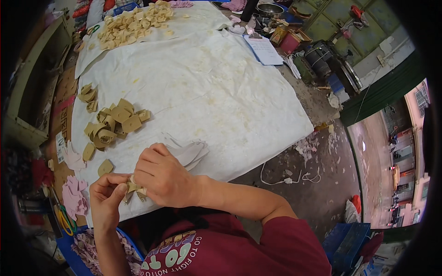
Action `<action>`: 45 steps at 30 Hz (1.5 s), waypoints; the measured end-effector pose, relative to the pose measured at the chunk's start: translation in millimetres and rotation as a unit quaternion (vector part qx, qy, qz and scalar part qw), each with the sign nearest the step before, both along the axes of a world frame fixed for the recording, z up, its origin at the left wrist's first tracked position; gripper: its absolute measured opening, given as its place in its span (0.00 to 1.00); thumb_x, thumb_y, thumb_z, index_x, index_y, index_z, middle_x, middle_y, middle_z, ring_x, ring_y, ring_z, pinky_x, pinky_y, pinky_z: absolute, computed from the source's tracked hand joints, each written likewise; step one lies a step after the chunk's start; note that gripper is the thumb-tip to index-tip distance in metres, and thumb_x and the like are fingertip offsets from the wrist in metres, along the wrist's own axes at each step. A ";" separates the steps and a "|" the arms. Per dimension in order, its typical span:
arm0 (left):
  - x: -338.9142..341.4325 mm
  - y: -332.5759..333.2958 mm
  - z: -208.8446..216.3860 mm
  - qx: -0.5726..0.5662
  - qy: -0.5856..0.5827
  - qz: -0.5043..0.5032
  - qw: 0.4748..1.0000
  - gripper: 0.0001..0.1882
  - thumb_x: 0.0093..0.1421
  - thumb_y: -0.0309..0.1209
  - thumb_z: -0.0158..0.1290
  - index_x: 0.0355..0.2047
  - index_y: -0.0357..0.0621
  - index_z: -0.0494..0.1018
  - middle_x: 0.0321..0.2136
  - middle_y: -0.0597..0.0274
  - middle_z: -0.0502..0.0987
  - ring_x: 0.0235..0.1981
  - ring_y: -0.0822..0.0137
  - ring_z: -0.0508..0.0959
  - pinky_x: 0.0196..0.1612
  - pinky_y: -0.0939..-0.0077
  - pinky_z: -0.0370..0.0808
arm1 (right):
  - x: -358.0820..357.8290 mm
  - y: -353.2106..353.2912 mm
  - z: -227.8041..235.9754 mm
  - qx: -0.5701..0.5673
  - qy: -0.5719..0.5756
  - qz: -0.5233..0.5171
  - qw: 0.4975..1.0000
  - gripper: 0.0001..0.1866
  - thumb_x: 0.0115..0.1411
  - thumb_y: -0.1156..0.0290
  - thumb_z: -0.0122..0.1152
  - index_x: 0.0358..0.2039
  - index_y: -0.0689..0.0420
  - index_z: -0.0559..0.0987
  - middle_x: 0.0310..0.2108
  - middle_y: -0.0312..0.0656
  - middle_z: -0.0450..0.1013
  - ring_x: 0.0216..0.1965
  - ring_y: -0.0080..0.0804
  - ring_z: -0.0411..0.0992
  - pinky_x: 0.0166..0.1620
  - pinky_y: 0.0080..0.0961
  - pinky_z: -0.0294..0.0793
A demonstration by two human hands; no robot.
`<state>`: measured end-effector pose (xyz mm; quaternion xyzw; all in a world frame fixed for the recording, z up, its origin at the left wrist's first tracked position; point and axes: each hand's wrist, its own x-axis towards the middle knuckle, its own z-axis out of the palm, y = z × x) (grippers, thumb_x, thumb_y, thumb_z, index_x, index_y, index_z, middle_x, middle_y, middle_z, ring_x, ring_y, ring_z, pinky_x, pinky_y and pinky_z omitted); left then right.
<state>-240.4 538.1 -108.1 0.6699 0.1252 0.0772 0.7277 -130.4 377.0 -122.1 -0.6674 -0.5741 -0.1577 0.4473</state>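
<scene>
Near the front left edge of the table, my left hand (107,195) pinches a small tan curved piece (132,187) between thumb and fingers. My right hand (166,178) is closed on the same piece from the other side, its fingers hiding much of it. A single flat tan piece (105,167) lies just beyond my left hand. Farther up is a loose heap of tan curved pieces (123,115). Several thin pale grey flat pieces (195,154) lie stacked beyond my right hand, partly covered by it.
A white cloth (216,87) covers the table. A large tan heap (133,27) lies at the far left; a clipboard (264,49) is at the far right. Pink scraps (75,195) and scissors (66,221) are at left, above a blue tub (131,239) of scraps.
</scene>
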 end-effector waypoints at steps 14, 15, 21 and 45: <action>3.1 11.0 -13.2 -0.112 -0.066 -0.038 0.991 0.09 0.60 0.23 0.51 0.40 0.34 0.76 0.37 0.58 0.76 0.39 0.70 0.74 0.42 0.79 0.71 | -5.5 5.3 1.5 -0.007 0.581 0.065 0.811 0.08 0.47 0.73 0.66 0.25 0.62 0.75 0.23 0.35 0.73 0.27 0.18 0.69 0.33 0.19 0.69; 3.9 7.4 -10.7 -0.050 -0.125 -0.014 0.991 0.09 0.60 0.22 0.50 0.39 0.34 0.75 0.37 0.58 0.76 0.39 0.70 0.74 0.43 0.78 0.70 | -7.0 9.4 3.6 -0.013 0.576 0.060 0.815 0.08 0.47 0.73 0.66 0.25 0.62 0.75 0.23 0.35 0.73 0.28 0.18 0.69 0.33 0.19 0.69; 4.2 -0.4 -11.4 -0.108 -0.105 0.028 0.988 0.05 0.61 0.23 0.48 0.36 0.35 0.72 0.38 0.58 0.75 0.41 0.73 0.73 0.44 0.78 0.70 | -9.9 16.4 2.7 -0.046 0.532 0.016 0.846 0.09 0.47 0.72 0.67 0.26 0.61 0.76 0.25 0.36 0.73 0.29 0.19 0.69 0.34 0.20 0.69; -25.6 -11.1 -21.5 0.138 -0.343 0.068 0.927 0.15 0.48 0.10 0.54 0.35 0.39 0.71 0.53 0.42 0.60 0.44 0.54 0.77 0.44 0.68 0.78 | -22.9 -3.7 -5.6 0.058 0.705 0.142 0.692 0.23 0.56 0.69 0.62 0.52 0.64 0.72 0.53 0.52 0.69 0.55 0.40 0.68 0.57 0.39 0.67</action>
